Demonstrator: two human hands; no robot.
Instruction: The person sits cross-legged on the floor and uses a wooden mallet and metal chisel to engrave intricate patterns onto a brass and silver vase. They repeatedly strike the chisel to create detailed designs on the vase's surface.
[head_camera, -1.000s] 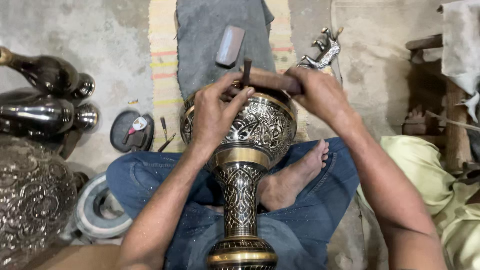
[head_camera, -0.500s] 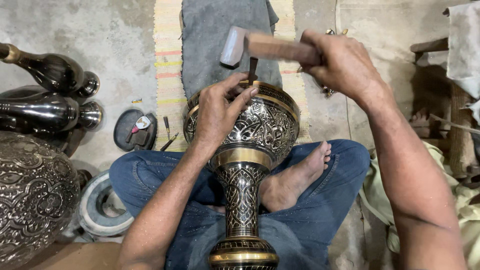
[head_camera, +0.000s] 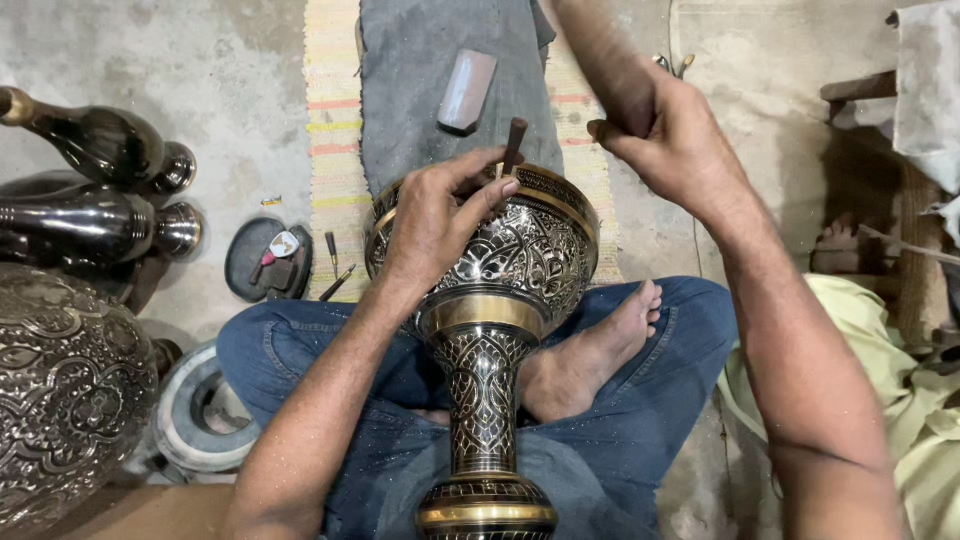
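Observation:
An engraved black-and-silver metal vase (head_camera: 495, 300) with brass bands lies across my lap, its wide mouth pointing away from me. My left hand (head_camera: 435, 215) rests on the vase's bowl and pinches a short dark chisel (head_camera: 513, 145) upright against the rim. My right hand (head_camera: 675, 140) is raised to the right of the rim, closed around a brown wooden tool handle (head_camera: 605, 65). The handle is blurred and runs up to the top edge, so its far end is hidden.
A grey-pink rectangular block (head_camera: 467, 90) lies on a grey cloth (head_camera: 420, 110) over a striped mat. Dark metal vases (head_camera: 95, 190) and a large engraved vessel (head_camera: 65, 390) stand at left. A dark dish (head_camera: 262, 258) with small tools lies near my left knee. Yellow-green cloth (head_camera: 900, 400) is at right.
A second ago my right hand had the wooden tool down at the chisel. It rose level over the cloth and now points up and away. My left hand and the chisel stayed in place.

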